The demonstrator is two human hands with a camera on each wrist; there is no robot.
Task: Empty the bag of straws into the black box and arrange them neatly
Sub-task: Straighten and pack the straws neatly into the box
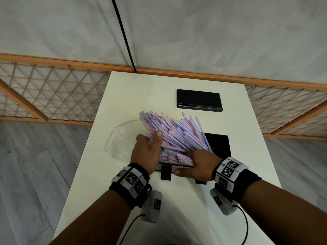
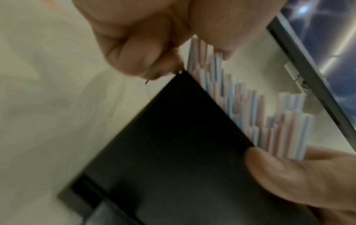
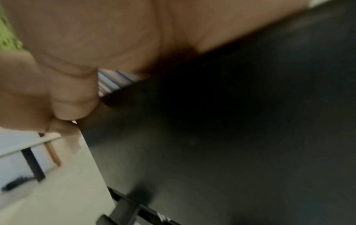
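Arranging, mid-frame: left hand (image 1: 146, 152) and right hand (image 1: 200, 163) clamped on fanned pink-blue striped plastic straws (image 1: 177, 135) over black rectangular box (image 1: 219, 144); next, align them.

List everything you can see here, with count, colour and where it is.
straws: many, pink, blue and white striped, fanned out of the box, leaning far-left
black box: one, black, near table edge
lid: one, black, flat, farther back
bag: one, clear, left of box
table: one, white
lattice screen: wooden, behind table
left hand: grips straws' left side
right hand: grips box's near wall, fingers on straws
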